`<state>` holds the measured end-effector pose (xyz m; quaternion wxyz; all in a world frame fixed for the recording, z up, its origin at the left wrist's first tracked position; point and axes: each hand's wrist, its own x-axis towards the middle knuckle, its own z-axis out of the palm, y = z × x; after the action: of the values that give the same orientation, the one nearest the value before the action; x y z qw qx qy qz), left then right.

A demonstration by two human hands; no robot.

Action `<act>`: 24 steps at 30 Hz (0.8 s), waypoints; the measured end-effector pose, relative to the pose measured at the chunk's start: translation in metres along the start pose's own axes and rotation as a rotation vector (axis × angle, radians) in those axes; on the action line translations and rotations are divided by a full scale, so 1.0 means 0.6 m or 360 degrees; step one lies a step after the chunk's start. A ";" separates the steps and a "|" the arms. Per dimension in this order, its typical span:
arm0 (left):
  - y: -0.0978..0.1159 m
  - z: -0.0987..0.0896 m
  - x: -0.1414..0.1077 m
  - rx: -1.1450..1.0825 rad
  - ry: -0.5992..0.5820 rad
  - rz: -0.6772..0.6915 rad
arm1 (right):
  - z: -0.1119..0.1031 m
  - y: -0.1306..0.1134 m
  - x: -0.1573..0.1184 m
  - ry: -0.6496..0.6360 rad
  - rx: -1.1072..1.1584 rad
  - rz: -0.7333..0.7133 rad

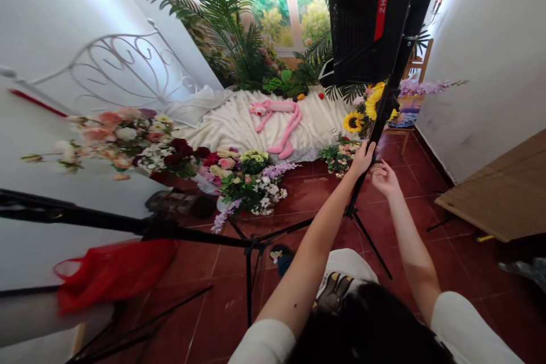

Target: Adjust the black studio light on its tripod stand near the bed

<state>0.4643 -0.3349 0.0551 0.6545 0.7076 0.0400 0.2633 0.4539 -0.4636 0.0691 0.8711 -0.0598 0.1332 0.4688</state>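
Observation:
My left hand (pixel 363 158) is wrapped round the black pole of a light stand (pixel 387 105). Just below and to the right, my right hand (pixel 385 177) has its fingers curled and pinched against the same pole; whatever small part they grip is hidden. On top of the pole, close to the camera, hangs a black studio light (pixel 356 23) with a red "ZHEYU" label. The stand's tripod legs (pixel 373 244) are spread on the red tiles. Sunflowers (pixel 354 121) show right behind the pole.
A pink plush toy (pixel 293 122) lies on white draped cloth (pixel 226 119). Flower bouquets (pixel 251 182) stand before it, palm leaves (pixel 226 5) behind. Another black tripod (pixel 249 273) crosses the left floor near a red bag (pixel 119 267). At right leans a brown board (pixel 499 193).

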 end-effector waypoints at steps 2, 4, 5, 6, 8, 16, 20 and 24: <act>-0.001 -0.001 0.000 -0.0001 -0.0039 0.0040 | 0.002 -0.008 -0.003 0.0038 0.0029 0.0068; -0.003 -0.001 0.002 -0.0038 -0.0049 0.0048 | 0.006 -0.013 -0.004 0.0094 0.0045 0.0092; -0.005 -0.001 0.002 -0.0064 -0.0035 0.0046 | 0.007 -0.015 -0.004 0.0133 0.0032 0.0082; -0.006 0.000 0.003 -0.0091 -0.0019 0.0050 | 0.009 -0.015 -0.002 0.0179 -0.0009 0.0053; -0.008 0.003 0.004 -0.0127 0.0002 0.0058 | 0.010 -0.014 0.002 0.0281 -0.0210 -0.0048; -0.005 0.007 0.001 -0.0050 0.0062 0.0061 | -0.018 -0.008 0.005 0.0599 -0.2123 -0.0964; -0.003 0.006 -0.001 -0.0031 0.0089 0.0105 | -0.036 -0.002 -0.006 0.0513 -0.2905 -0.1785; -0.003 0.006 -0.003 -0.0015 0.0085 0.0091 | -0.043 0.001 -0.014 0.0376 -0.3148 -0.2042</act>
<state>0.4646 -0.3386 0.0527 0.6488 0.6980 0.0360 0.3010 0.4447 -0.4759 0.0469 0.5047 -0.8062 -0.2620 -0.1630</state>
